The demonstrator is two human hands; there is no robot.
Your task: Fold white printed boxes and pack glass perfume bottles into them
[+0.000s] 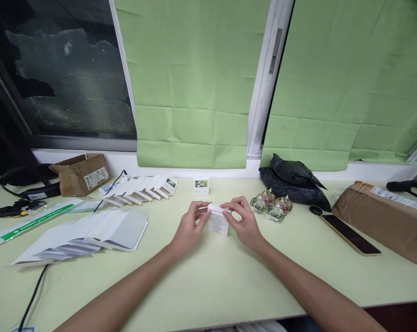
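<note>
A small white carton with printed text stands on the pale green table in front of me. My left hand grips its left side and top flap, and my right hand pinches the top flap from the right. Just behind it stands another small white box with a green picture, upright near the wall. Three small round glass bottles sit to the right of my right hand.
Flat folded white cartons lie fanned at the back left, larger white flat sheets nearer. A black bag, a phone, brown parcels, a black cable and green blinds surround the area.
</note>
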